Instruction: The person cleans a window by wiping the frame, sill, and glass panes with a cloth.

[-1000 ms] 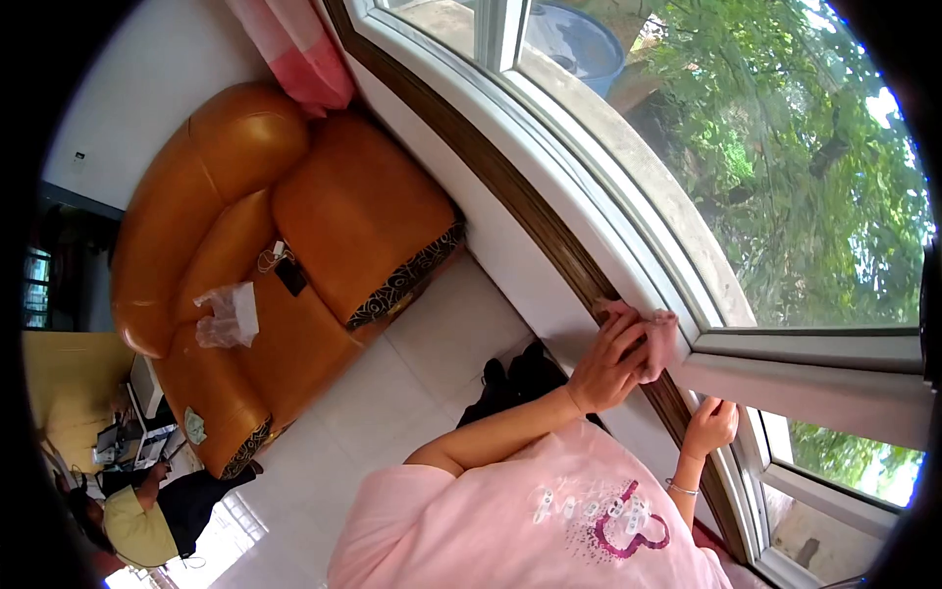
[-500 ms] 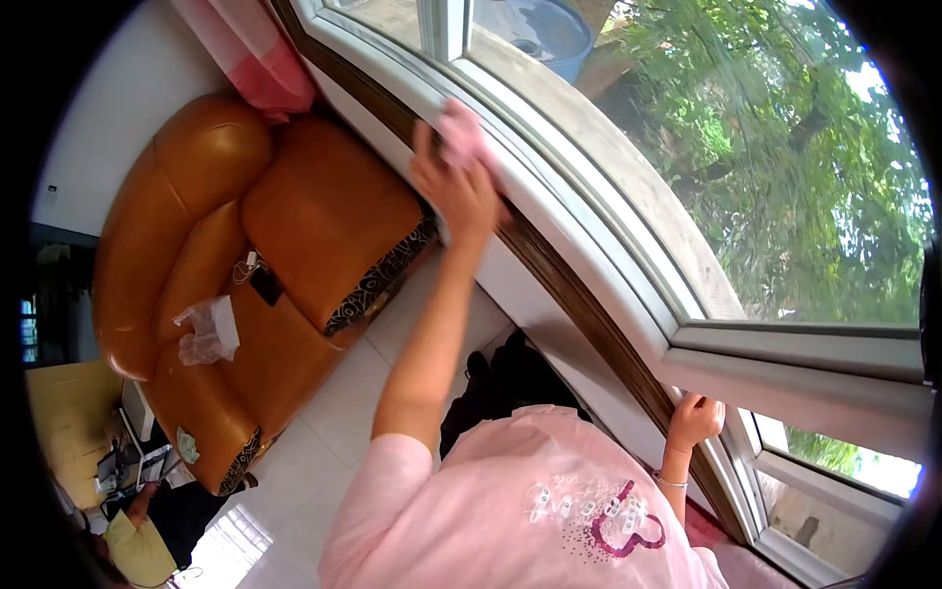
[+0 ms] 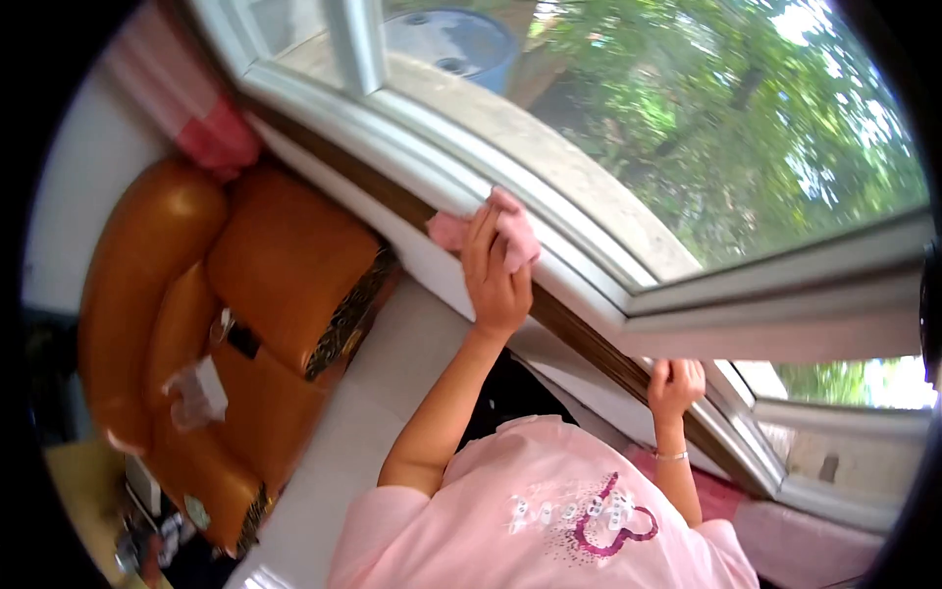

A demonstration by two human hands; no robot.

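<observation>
My left hand [image 3: 498, 280] presses a pink cloth [image 3: 515, 236] against the white window frame [image 3: 579, 285], its fingers wrapped over the cloth. Part of the cloth sticks out to the left of the fingers, above the brown wooden trim [image 3: 589, 344]. To the right, my right hand [image 3: 676, 385], with a bracelet at the wrist, has its fingers curled at the lower edge of the open window sash [image 3: 765, 334]. Its fingertips are partly hidden there.
An orange sofa [image 3: 285, 265] stands at the left, with a plastic bag [image 3: 199, 395] and a dark phone-like object [image 3: 242, 342] on it. A pink curtain [image 3: 211, 128] hangs at the upper left. Behind the glass are trees and a blue barrel [image 3: 451, 44]. Another person is partly visible at the lower left.
My left hand and the cloth first moved up and left along the frame, then back partway down and right. My right hand stays at the sash while the view has shifted.
</observation>
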